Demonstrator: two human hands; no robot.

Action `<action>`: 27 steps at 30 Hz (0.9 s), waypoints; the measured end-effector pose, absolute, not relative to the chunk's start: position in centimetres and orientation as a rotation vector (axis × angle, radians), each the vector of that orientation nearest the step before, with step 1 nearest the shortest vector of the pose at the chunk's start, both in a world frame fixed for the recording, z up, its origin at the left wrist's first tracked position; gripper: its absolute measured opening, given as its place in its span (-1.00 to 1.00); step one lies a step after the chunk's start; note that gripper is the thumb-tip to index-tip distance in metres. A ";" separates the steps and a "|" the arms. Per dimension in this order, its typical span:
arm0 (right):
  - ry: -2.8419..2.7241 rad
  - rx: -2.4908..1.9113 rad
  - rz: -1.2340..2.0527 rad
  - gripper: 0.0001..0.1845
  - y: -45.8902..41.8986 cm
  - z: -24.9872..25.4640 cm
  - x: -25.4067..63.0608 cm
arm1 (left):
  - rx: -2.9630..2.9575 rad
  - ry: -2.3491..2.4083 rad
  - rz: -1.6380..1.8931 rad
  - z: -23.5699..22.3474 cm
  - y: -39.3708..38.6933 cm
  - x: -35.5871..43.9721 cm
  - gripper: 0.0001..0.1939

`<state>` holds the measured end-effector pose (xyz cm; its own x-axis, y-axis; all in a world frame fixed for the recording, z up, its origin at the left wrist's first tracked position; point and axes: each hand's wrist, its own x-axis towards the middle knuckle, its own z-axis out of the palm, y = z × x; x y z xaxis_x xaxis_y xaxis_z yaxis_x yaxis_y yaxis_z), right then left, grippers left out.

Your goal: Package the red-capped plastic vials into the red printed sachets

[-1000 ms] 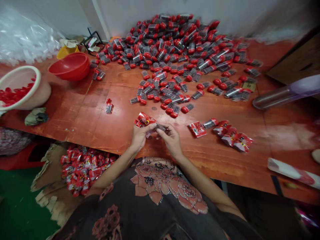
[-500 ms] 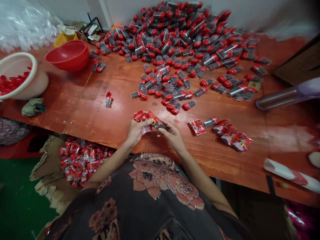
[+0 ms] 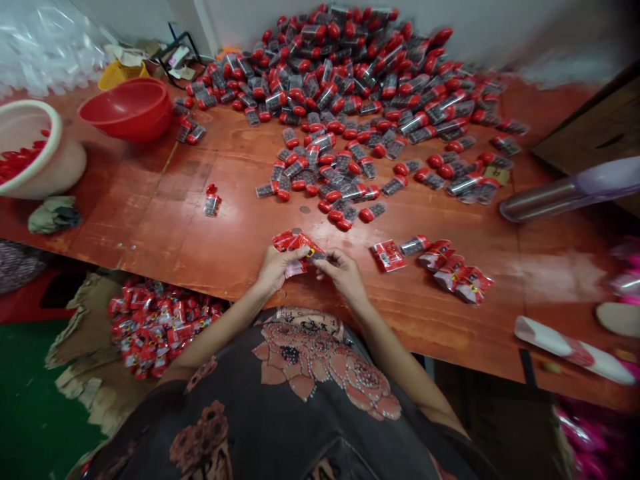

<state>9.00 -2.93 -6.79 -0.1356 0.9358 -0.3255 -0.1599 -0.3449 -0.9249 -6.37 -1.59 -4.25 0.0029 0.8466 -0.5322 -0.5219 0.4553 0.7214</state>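
Note:
Close to the table's near edge, my left hand (image 3: 273,268) is closed on red printed plastic wrappers (image 3: 291,240), thumb on top. My right hand (image 3: 345,275) pinches the right end of the same bundle, where a small dark-filled clear bottle shows partly inside a wrapper; my fingers hide most of it. Right of my hands lie a flat stack of red wrappers (image 3: 389,255), a clear bottle (image 3: 414,245) and several red-wrapped pieces (image 3: 457,272). One small bottle with a red cap (image 3: 211,202) lies apart on the left.
A large heap of red-capped bottles (image 3: 350,87) covers the back of the table. At left stand a white tub (image 3: 60,157) of red caps and a red bowl (image 3: 130,110). Below the edge, a torn carton (image 3: 80,333) holds red packets. A clear tube (image 3: 540,200) lies right.
The dark bottle between my fingers has become mostly covered by a red wrapper. Both hands stay together near the table's edge; the view has shifted slightly.

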 end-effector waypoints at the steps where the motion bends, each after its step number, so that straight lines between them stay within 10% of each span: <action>1: -0.968 -1.276 1.621 -0.76 -2.9 -6.9 9.1 | 0.362 1.124 1.094 -4.4 -1.6 -6.4 -0.62; 27: -1.499 -1.422 1.059 -0.74 -2.1 -6.1 10.2 | 0.214 1.071 1.121 -4.9 -0.9 -6.3 -0.75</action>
<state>10.24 -2.09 -6.15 -0.0515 0.9987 0.0021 0.3315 0.0191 -0.9433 -6.35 -0.86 -4.94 0.0244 0.8097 -0.5864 -0.6233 0.4709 0.6243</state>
